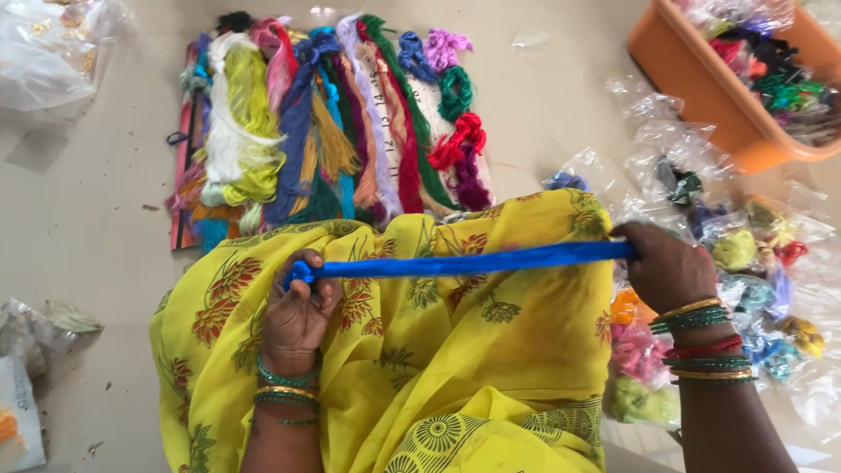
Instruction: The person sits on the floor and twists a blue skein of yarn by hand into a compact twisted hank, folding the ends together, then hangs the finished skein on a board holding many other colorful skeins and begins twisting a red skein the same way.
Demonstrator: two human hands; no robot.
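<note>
Over the lap: blue thread skein (464, 263) stretched taut above the yellow cloth (420, 350).
Left hand (298, 315): grip closed on one end.
Right hand (666, 267): grip closed on the other end.
Handling: likely light, soft, slippery; best held at the ends.
Floor (88, 193): coloured skeins (324, 123) at the far edge.

I see my left hand (298, 311) pinching one end of a blue thread skein (464, 263) at frame centre, while my right hand (666, 267) grips the other end, so the skein runs taut across my yellow printed cloth (455, 368). Mixed coloured skeins (324, 131) lie above, an orange tub (710, 83) sits upper right, and bagged threads (745, 254) lie at right.
</note>
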